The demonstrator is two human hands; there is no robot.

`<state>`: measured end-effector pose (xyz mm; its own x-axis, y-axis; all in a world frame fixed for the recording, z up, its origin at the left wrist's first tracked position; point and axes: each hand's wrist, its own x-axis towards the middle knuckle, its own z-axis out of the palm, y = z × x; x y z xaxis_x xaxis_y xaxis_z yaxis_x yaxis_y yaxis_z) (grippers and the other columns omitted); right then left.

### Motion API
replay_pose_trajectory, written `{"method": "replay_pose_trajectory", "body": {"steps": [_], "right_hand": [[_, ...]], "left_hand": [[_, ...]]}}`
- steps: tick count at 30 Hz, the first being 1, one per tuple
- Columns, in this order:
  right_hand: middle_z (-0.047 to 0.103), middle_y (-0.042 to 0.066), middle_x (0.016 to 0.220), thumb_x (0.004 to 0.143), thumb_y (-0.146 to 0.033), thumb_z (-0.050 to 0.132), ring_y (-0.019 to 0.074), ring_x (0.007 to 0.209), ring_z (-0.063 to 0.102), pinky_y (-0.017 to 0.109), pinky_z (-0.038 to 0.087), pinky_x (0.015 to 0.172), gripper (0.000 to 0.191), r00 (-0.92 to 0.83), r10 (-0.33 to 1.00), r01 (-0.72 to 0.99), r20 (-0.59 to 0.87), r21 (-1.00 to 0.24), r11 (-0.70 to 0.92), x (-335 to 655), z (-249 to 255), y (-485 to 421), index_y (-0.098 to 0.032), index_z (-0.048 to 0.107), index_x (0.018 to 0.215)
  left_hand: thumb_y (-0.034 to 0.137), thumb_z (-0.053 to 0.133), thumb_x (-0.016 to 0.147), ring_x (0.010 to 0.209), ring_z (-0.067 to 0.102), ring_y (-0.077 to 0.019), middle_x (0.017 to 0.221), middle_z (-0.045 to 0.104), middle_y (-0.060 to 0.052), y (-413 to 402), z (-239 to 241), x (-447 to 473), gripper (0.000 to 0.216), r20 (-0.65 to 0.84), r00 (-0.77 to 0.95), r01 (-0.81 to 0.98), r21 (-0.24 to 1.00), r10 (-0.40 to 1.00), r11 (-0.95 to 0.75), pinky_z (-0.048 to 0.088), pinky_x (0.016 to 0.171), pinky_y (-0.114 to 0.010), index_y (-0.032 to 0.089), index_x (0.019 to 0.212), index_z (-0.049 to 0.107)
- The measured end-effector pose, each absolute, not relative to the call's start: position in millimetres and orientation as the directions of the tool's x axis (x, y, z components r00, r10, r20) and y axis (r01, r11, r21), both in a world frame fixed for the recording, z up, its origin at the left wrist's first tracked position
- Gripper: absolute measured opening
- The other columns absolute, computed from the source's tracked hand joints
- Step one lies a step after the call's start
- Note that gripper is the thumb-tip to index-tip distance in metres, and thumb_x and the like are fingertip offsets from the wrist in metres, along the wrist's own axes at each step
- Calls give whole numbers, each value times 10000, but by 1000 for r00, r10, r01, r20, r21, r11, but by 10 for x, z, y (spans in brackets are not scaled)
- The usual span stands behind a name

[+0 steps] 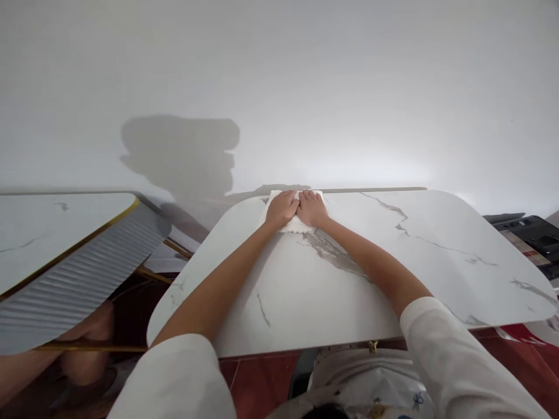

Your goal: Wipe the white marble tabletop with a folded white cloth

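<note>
A small white cloth lies at the far edge of a white marble-patterned table. My left hand and my right hand rest side by side on top of it, palms down, fingers together and stretched flat, thumbs touching. Both arms reach straight across the table from white sleeves. Most of the cloth is hidden under the hands; only its near scalloped edge and far corners show.
A second marble-topped table with a gold rim and ribbed side stands to the left. A white wall rises right behind the table. Dark equipment sits at the far right. Red floor tiles show below the table edge.
</note>
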<state>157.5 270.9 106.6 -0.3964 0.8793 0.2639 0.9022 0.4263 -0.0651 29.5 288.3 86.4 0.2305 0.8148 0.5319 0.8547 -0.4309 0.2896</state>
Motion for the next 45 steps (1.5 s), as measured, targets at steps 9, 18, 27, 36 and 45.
{"method": "replay_pose_trajectory", "body": {"steps": [9,18,27,36,45], "right_hand": [[362,196,1514,966,-236,285,321,1410,276,463,171,1159,547,-411,850,890,329,-57,453,1538,879,1651,27,340,1442],[332,239,1517,950,-260,327,358,1417,254,517,179,1156,581,-505,813,834,290,-76,546,1563,804,544,59,332,1436],[313,214,1534,918,-251,356,331,1433,234,497,168,1168,602,-527,815,822,242,-100,561,1998,862,208,27,329,1451],[293,195,1548,934,-224,306,300,1442,221,480,150,1165,584,-475,858,865,197,-74,496,2151,951,743,8,299,1470],[311,152,1551,955,-245,277,270,1435,232,450,161,1158,563,-489,852,862,190,-47,505,2193,1136,2028,-28,302,1473]], "left_hand": [[243,244,894,1118,544,-268,1138,626,-132,1792,763,255,375,543,252,856,261,801,-446,422,999,-421,159,1086,555],[283,246,890,1292,452,-273,1362,534,-151,692,523,192,504,501,234,898,217,833,-383,324,1131,-459,98,1295,483],[275,276,891,1326,417,-280,1393,506,-158,295,561,636,509,460,179,909,261,869,-326,308,1143,-460,78,1314,480],[199,333,852,1132,534,-274,1163,621,-134,851,783,832,363,487,248,851,303,837,-429,404,1031,-441,143,1132,557],[221,388,854,1134,544,-283,1151,651,-116,2110,923,908,320,501,150,855,367,852,-367,400,1011,-412,175,1080,611]]}}
